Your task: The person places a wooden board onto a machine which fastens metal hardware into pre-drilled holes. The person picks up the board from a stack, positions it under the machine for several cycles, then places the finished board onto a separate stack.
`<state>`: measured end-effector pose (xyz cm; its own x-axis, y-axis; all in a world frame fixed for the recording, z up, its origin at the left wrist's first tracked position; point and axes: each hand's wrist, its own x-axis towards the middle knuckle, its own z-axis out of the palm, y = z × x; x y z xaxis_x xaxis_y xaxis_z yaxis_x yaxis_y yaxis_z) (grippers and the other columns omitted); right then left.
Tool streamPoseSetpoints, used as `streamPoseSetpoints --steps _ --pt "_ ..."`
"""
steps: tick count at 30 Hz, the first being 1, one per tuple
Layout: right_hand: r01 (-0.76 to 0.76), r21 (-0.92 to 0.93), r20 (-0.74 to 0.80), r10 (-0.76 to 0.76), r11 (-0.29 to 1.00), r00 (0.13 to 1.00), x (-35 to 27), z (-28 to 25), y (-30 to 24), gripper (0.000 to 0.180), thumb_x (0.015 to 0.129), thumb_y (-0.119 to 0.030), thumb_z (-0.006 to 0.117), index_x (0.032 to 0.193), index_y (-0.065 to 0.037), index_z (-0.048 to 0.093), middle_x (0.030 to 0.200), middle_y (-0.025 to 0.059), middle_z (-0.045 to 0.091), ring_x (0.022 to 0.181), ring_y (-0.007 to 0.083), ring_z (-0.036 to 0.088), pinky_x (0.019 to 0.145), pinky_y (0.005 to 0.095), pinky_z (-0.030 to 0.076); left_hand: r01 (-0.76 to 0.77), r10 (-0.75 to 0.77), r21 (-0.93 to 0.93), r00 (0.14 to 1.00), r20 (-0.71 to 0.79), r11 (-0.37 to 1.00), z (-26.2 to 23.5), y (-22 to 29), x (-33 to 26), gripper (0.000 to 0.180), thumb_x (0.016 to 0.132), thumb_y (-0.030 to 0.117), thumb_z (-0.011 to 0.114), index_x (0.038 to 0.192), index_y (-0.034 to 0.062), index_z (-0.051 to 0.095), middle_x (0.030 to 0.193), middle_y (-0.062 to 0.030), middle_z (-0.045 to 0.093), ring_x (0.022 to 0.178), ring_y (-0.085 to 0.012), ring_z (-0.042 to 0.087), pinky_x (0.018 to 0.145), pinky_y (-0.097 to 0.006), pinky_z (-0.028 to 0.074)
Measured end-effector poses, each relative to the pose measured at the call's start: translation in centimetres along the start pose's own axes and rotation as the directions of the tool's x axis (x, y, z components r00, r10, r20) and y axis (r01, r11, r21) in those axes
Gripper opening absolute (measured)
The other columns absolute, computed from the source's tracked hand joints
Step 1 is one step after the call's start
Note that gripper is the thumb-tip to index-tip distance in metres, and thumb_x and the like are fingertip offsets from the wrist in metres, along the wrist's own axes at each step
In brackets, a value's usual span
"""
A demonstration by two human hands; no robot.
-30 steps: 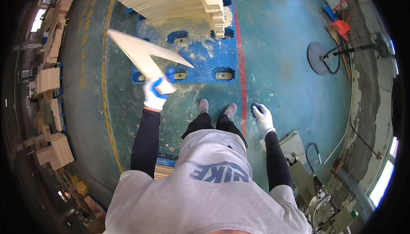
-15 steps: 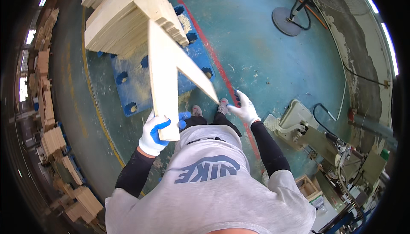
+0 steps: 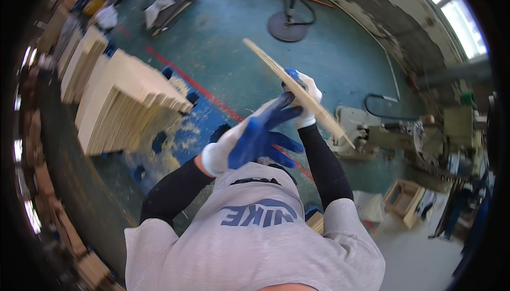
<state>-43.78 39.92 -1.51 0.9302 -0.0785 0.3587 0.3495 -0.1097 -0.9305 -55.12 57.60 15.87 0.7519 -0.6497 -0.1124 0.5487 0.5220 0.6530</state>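
A pale wooden board (image 3: 325, 119) is held up in front of me, tilted and seen almost edge-on, so its full outline is hidden. My right hand (image 3: 309, 86), in a white glove with blue coating, is closed around the board's middle. Close by on the board's left, my left hand (image 3: 248, 138) has its gloved fingers spread and grips nothing. Its fingertips reach toward the board; whether they touch it I cannot tell. To the left, a stack of similar pale boards (image 3: 119, 108) rests on a blue pallet (image 3: 178, 155) strewn with sawdust.
On the right stands a greenish machine (image 3: 458, 131) with a pale base (image 3: 353, 126). A wooden box (image 3: 405, 198) sits at the lower right. Ahead is a stand with a round dark base (image 3: 288, 27). A red line (image 3: 204, 92) crosses the floor; more timber (image 3: 45, 185) lies far left.
The board has passed from my left hand to my right and swung to an edge-on tilt. My left hand has let go and opened. My view has turned to the right.
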Motion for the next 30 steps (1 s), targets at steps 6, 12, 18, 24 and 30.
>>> streamPoseSetpoints --steps 6,12,18,24,30 --pt "-0.158 0.127 -0.304 0.19 0.979 0.934 6.2 -5.4 -2.6 0.024 0.079 -0.007 0.077 0.101 0.002 0.072 0.087 0.0039 0.074 0.075 0.0105 0.066 0.067 0.0269 0.053 0.056 0.29 0.962 0.957 0.025 -0.268 -18.7 3.1 8.6 0.092 0.079 0.026 0.081 0.156 0.009 0.033 0.161 -0.0236 0.027 0.147 -0.0413 0.029 0.119 -0.047 0.029" --pt "-0.116 0.31 -0.474 0.259 0.943 0.841 5.5 -10.5 -1.6 0.024 0.087 -0.011 0.074 0.107 0.001 0.07 0.089 0.0017 0.072 0.075 0.0071 0.063 0.064 0.0253 0.052 -0.295 0.144 0.88 0.919 0.368 -0.371 -22.0 6.1 17.9 0.036 0.083 0.011 0.076 0.109 0.0052 0.051 0.127 -0.0153 0.061 0.114 -0.0302 0.06 0.102 -0.043 0.047" --pt "0.104 0.487 -0.632 0.267 0.867 0.728 3.6 -14.3 -5.5 0.026 0.091 -0.009 0.072 0.115 0.001 0.066 0.103 0.0018 0.07 0.087 0.0075 0.065 0.074 0.0237 0.054 -0.236 0.021 0.933 0.971 0.24 0.272 -15.9 4.5 21.4 0.041 0.094 0.002 0.061 0.13 0.0033 0.04 0.109 -0.0136 0.066 0.086 -0.013 0.06 0.077 -0.029 0.051" --pt "-0.306 0.017 -0.853 0.174 0.952 0.492 -4.5 -16.6 -5.4 0.078 0.087 -0.036 0.078 0.145 0.002 0.041 0.137 0.0177 0.057 0.126 0.0264 0.055 0.108 0.0373 0.043 -0.191 0.057 0.971 0.981 0.185 0.143 -14.0 2.5 19.6 0.016 0.103 0.014 0.059 0.099 -0.0017 0.062 0.074 0.0009 0.055 0.069 -0.0056 0.046 0.061 -0.024 0.04" --pt "-0.4 0.597 -0.754 0.317 0.695 -0.575 -30.7 -4.5 3.9 0.098 0.083 -0.045 0.082 0.145 0.014 0.032 0.146 0.0259 0.041 0.134 0.0324 0.044 0.111 0.0437 0.038 -0.062 0.159 0.952 0.987 0.014 0.3 -16.3 6.5 17.3 0.025 0.108 0.021 0.053 0.094 0.0012 0.06 0.085 0.0051 0.054 0.079 -0.0039 0.045 0.071 -0.021 0.039"
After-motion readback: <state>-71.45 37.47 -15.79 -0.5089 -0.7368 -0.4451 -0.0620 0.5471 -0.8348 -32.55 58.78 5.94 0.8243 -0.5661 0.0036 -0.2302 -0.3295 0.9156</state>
